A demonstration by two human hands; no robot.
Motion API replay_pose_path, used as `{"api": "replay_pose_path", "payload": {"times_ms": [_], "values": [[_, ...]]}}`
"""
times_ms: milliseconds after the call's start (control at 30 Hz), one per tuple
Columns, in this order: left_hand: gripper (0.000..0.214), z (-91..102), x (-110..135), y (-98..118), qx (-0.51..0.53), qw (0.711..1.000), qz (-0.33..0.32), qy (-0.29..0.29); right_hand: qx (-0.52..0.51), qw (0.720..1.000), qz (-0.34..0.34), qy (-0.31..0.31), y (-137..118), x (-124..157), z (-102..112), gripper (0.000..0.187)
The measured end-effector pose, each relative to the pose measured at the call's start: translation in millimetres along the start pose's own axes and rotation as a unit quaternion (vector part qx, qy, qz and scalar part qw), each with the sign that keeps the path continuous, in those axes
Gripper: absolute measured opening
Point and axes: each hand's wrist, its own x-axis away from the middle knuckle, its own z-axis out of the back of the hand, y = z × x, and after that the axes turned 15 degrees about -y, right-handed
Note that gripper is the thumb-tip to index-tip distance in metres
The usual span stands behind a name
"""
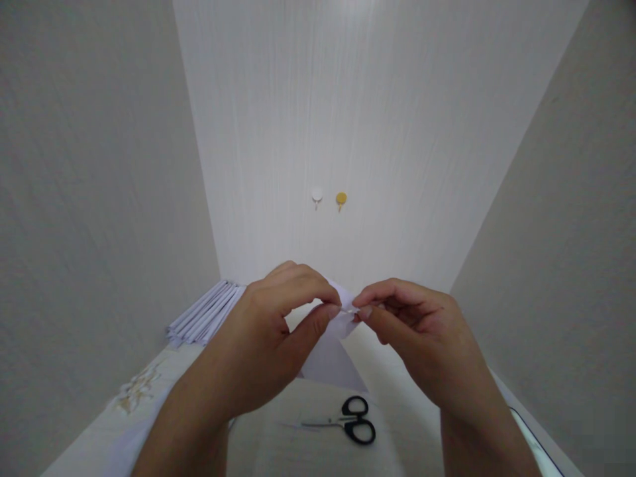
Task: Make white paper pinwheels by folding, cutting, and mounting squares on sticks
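My left hand (281, 324) and my right hand (410, 318) meet over the table, each closed in a pinch between thumb and forefinger. A thin whitish strip (349, 311) runs between the two sets of fingertips; its material is too small to make out. Just behind and below the fingers is a white sheet of paper (332, 363), partly covered by my left hand, with a curled or folded part near the pinch. Whether the strip is joined to the paper, I cannot tell. Black-handled scissors (358, 429) lie on the table below the hands, blades pointing left.
Several folded white paper pieces (206, 315) lie stacked at the back left. Small whitish and tan scraps (138, 389) sit nearer on the left. Two hooks, one white (317, 197) and one yellow (341, 198), are on the back wall. Walls stand on both sides.
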Motion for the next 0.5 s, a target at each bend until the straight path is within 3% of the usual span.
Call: {"api": "replay_pose_path", "payload": {"times_ms": [233, 500], "values": [[0.013, -0.7, -0.5, -0.9, 0.097, 0.993, 0.06, -0.017, -0.033, 0.998, 0.049, 0.0, -2.4, 0.4, 2.0, 0.005], [0.015, -0.5, 0.1, -0.1, 0.19, 0.98, 0.053, -0.017, -0.085, 0.996, 0.027, -0.028, 0.1, 3.6, 3.0, 0.005]]}}
